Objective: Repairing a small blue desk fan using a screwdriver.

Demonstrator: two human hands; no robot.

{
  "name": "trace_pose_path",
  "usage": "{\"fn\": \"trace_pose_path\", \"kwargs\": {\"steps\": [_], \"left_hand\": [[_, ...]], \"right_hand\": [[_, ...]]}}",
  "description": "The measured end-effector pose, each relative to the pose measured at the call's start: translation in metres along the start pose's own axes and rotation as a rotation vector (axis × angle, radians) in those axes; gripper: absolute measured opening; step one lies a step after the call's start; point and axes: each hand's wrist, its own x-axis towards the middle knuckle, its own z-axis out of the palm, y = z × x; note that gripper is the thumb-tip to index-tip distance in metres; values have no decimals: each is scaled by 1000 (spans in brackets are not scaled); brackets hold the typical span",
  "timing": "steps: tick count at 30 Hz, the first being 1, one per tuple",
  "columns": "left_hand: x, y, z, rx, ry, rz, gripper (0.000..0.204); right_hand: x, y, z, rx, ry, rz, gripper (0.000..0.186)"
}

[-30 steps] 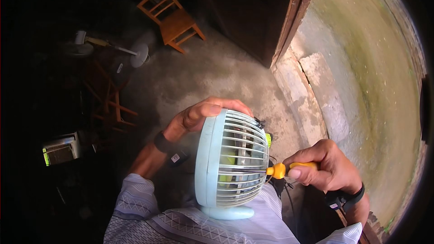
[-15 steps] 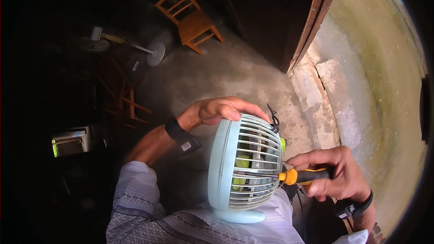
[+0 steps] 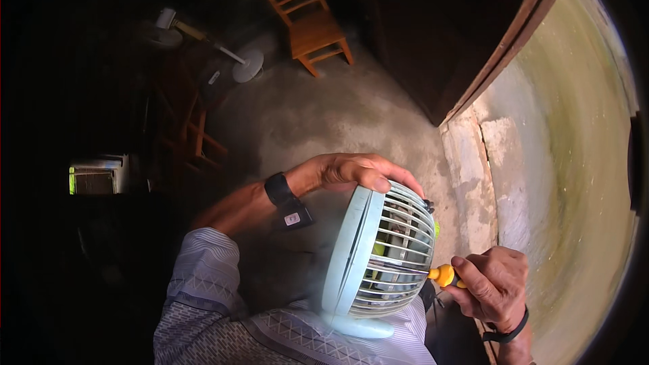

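Blue fan (image 3: pixel 362 251), domed ribbed cage (image 3: pixel 403 260)

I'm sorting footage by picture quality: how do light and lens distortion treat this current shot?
Head view: the left side sinks into near-black shadow, leaving the wooden furniture there hard to make out; head view: the outdoor ground at right is bright and curves along the rim; head view: the pale blue fan and the screwdriver's yellow collar are readable.
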Motion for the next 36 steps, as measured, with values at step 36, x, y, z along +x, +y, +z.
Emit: {"fn": "trace_pose_path", "kwargs": {"steps": [36], "left_hand": [[-10, -22, 0, -57, 2, 23, 78]], "right_hand": [[11, -12, 3, 758, 0, 388, 32]]}}
